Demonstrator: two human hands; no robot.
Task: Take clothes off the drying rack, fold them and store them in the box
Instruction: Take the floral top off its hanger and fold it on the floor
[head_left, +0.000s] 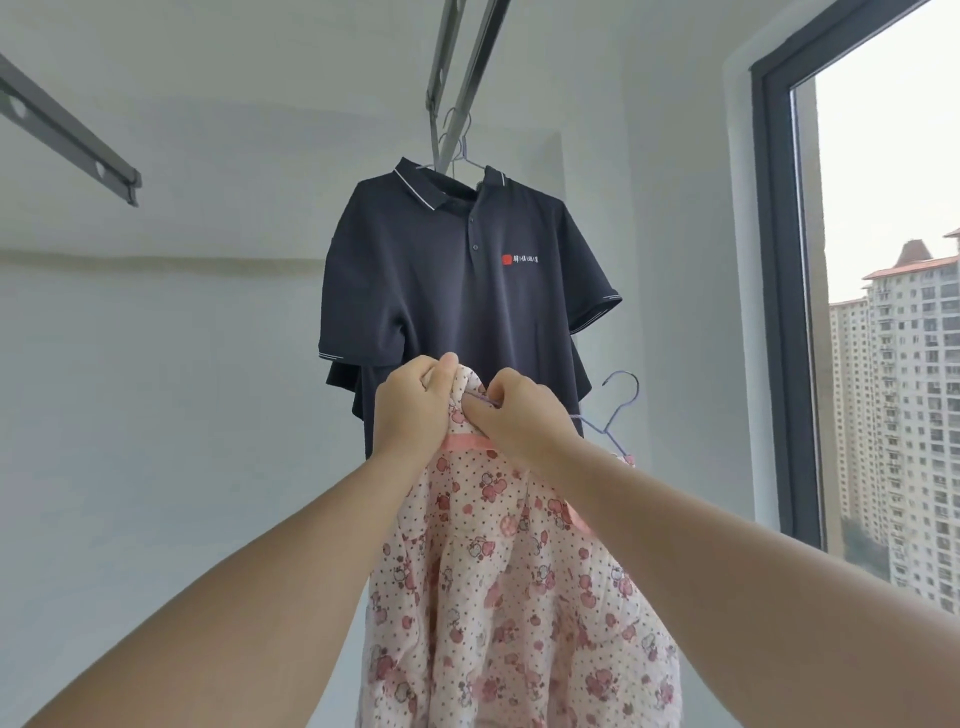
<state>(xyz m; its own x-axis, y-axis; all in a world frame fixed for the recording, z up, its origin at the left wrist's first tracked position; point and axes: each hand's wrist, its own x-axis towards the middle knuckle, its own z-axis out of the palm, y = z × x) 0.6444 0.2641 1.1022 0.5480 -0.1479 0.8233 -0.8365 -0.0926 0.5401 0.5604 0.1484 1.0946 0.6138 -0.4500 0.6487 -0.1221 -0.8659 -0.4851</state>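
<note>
Garment removal is the step I judge to be in hand. I have both hands raised in front of the navy polo shirt (457, 291), which hangs on its own hanger from the ceiling drying rack (457, 78). My left hand (415, 410) has its fingers (441, 374) curled tight round a bunched fold at the top of the floral garment (498, 597), taking its weight so the cloth hangs straight down below my forearms. My right hand (519, 415) pinches the thin lilac wire hanger (613, 410) where it enters the neckline; the hook sticks out to the right, clear of the rack, so this piece is off the rail already. I hold fabric and wire in separate hands because the shoulder must be drawn off the hanger arm; I judge that to be the next move. Risk: the wire may snag the pink trim (467, 443). The box is not in view.
</note>
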